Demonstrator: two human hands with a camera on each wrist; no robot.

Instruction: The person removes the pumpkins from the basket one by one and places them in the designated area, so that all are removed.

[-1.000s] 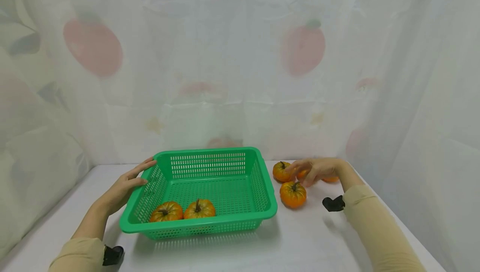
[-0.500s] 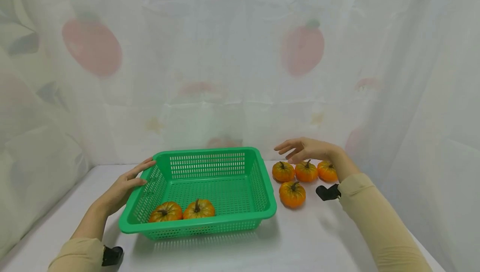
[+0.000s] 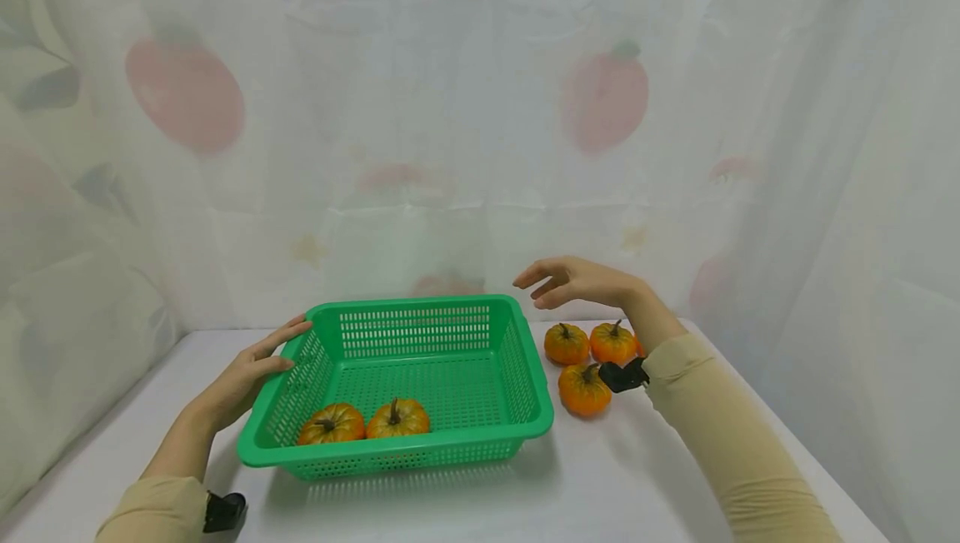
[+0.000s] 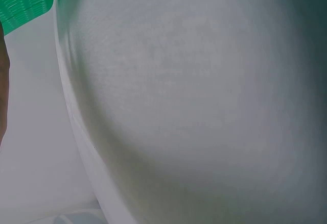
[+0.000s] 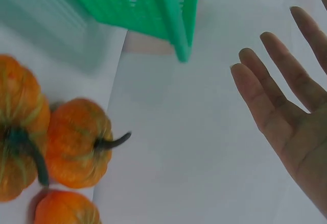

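Left hand [image 3: 243, 376] on basket [image 3: 420, 443] (rim)

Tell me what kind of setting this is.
Probably a staged recording booth, not a real kitchen: a white-covered table enclosed by translucent fruit-print sheeting, with only a green basket and small orange pumpkins laid out. Left hand touches the basket's rim.

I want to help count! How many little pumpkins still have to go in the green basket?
Two small orange pumpkins already sit in the green plastic basket. The right hand hovers open and empty above the table; the left hand rests on the basket's rim. At least three orange pumpkins remain outside.
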